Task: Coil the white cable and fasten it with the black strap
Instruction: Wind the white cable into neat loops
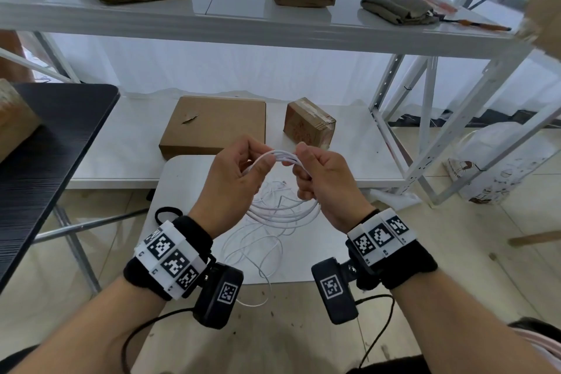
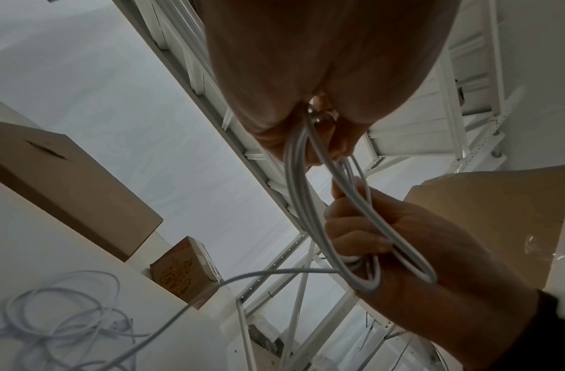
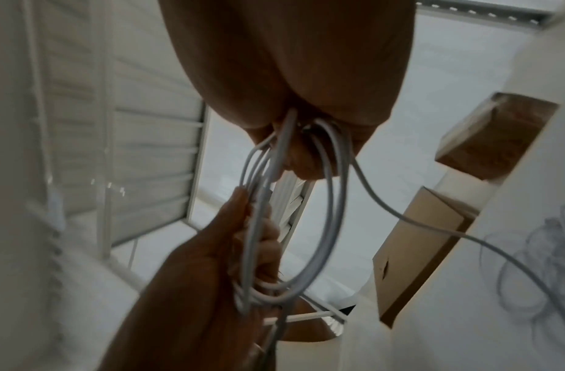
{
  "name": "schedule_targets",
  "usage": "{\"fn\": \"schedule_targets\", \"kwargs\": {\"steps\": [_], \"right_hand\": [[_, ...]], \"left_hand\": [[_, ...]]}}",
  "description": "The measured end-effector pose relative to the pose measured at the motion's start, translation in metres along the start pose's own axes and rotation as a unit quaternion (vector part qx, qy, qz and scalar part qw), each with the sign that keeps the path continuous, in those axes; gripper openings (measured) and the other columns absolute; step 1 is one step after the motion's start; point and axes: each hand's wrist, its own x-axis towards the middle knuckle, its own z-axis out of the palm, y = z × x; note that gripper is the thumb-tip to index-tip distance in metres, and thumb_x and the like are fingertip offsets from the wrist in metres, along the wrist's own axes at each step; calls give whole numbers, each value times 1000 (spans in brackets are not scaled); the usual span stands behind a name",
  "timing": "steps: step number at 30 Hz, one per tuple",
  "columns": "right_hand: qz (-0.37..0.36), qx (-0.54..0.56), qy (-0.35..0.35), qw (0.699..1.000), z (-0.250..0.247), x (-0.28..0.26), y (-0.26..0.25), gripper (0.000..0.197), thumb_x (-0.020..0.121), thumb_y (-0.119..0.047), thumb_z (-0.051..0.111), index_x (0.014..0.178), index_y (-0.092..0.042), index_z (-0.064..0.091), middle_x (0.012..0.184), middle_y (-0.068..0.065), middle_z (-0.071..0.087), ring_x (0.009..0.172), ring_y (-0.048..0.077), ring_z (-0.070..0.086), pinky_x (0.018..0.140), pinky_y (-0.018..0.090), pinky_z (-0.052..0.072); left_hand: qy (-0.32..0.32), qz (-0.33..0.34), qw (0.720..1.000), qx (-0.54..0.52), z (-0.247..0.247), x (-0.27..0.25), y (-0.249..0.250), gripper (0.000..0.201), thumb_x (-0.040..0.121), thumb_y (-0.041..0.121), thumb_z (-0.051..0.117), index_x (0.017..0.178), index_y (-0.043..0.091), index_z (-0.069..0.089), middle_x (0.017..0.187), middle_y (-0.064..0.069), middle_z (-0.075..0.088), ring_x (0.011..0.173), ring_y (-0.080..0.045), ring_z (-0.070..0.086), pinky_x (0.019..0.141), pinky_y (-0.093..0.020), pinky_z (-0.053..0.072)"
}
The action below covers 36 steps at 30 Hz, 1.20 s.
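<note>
The white cable (image 1: pixel 280 158) is partly coiled: some loops are gripped between the left hand (image 1: pixel 235 179) and right hand (image 1: pixel 326 182), much lies loose below them. The black strap (image 1: pixel 165 212), beside the left wrist, is not yet used

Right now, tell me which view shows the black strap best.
The head view: the thin black loop strap lies on the white table beside the left wrist, partly hidden by the wristband. Neither wrist view shows it; both show only white cable and hands.
</note>
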Motion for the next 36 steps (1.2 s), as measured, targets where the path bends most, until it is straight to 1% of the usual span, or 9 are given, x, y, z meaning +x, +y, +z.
{"fn": "schedule_targets", "kwargs": {"steps": [3, 6, 10, 15, 21, 27, 29, 34, 36], "right_hand": [[-25, -44, 11, 999, 1, 2, 2, 42, 106, -28, 46, 83, 4, 61, 58, -1, 38, 45, 9, 27, 43, 21, 23], [-68, -130, 17, 989, -1, 5, 5, 48, 105, -28, 48, 89, 17, 56, 57, -1, 42, 44, 7, 32, 43, 22, 29], [-110, -235, -45, 965, 4, 2, 10, 29, 103, -25, 54, 86, -4, 63, 53, -13, 49, 47, 3, 40, 49, 21, 35], [-100, -216, -67, 969, 12, 0, 9, 22, 103, -26, 52, 85, -15, 56, 52, -14, 50, 45, 3, 40, 47, 18, 34], [-60, -109, -55, 991, 13, -4, 2, 25, 101, -28, 54, 99, -4, 58, 62, 1, 55, 47, 10, 39, 45, 21, 34], [-71, -94, -80, 990, 3, -3, 0, 31, 90, -28, 66, 104, -1, 65, 74, 0, 64, 68, 12, 60, 74, 33, 54], [-83, -135, -68, 985, 2, -1, 2, 24, 96, -23, 62, 100, 0, 67, 73, 3, 63, 70, 13, 63, 78, 33, 53], [-111, -193, -28, 974, 5, 2, 2, 18, 102, -20, 55, 87, -11, 60, 61, -13, 53, 56, 8, 54, 61, 30, 49], [-113, -209, -36, 971, 6, 3, 1, 18, 102, -20, 54, 85, -17, 58, 58, -16, 50, 53, 4, 47, 54, 24, 45]], "left_hand": [[-12, -20, 1000, 14, -1, -1, 0, 13, 98, 28, 60, 98, 15, 59, 76, 0, 60, 60, -7, 51, 54, -20, 44], [-31, -50, 998, 7, -2, 1, 0, 20, 99, 31, 59, 96, 12, 57, 78, -2, 66, 59, -9, 54, 54, -20, 46], [-63, -79, 995, 26, -5, 1, 2, 39, 100, 44, 51, 91, 6, 55, 75, -7, 71, 56, -14, 61, 52, -24, 49], [-122, -92, 985, 74, -2, 1, -2, 51, 104, 52, 32, 96, 12, 62, 62, 0, 56, 50, -8, 47, 51, -21, 39], [-94, -36, 985, 139, -4, 6, 0, 64, 101, 57, 28, 73, 16, 68, 60, 3, 57, 54, -3, 47, 57, -20, 39], [-19, -29, 994, 99, -6, 5, 4, 57, 100, 54, 36, 57, 19, 43, 49, 11, 39, 50, -6, 33, 52, -20, 28], [-5, -47, 997, 57, -7, 5, 5, 56, 103, 52, 33, 59, 17, 40, 51, 10, 38, 51, -6, 33, 54, -23, 29], [-83, -56, 994, 43, -10, 6, 1, 69, 102, 53, 29, 78, 0, 66, 77, -8, 71, 79, -26, 66, 86, -42, 55], [-101, -80, 992, 12, -14, 8, 4, 67, 102, 51, 34, 79, -3, 65, 84, -7, 75, 82, -21, 69, 87, -40, 58]]}}
